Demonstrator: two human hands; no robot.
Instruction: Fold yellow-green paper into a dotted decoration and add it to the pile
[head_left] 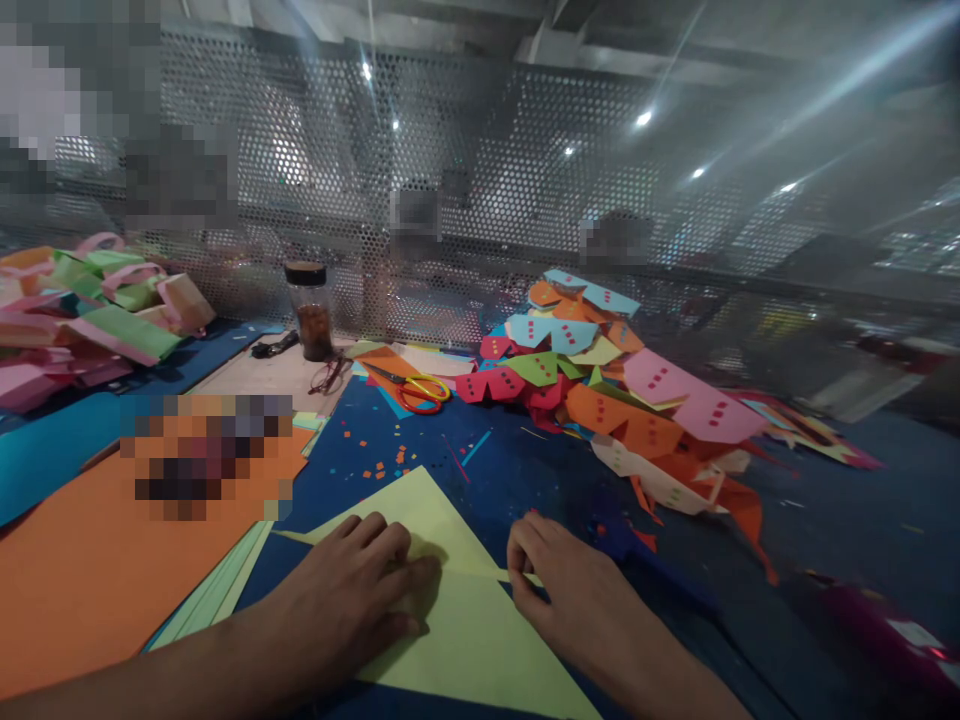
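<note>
The left hand point(352, 580) lies palm down on the paper point(472, 640), a pale yellow-green sheet at the near middle of the table point(517, 470); its fingers are loosely bent, with a modest gap between thumb and forefinger, and they rest on the sheet rather than closing round it; the right hand point(559, 570) is at the sheet's right edge, its fingers curled and its thumb near them, so the grip is narrow; a pale corner shows in the small gap there, though I cannot tell whether it is pinched or only lies beneath; the sheet has one corner pointing away from the person, and a crease or edge runs across it between the hands.

Beyond the sheet lie scraps point(397, 460), then scissors point(424, 393) with red and yellow handles, resting partly on orange paper; to the left, the orange card point(82, 590) overlaps some pale sheets point(217, 590), and the left forearm crosses their near end; a jar point(313, 320) with a dark lid stands near the glasses point(328, 374); to the right is a heap of cut-outs point(652, 415), well apart from the sheet.
</note>
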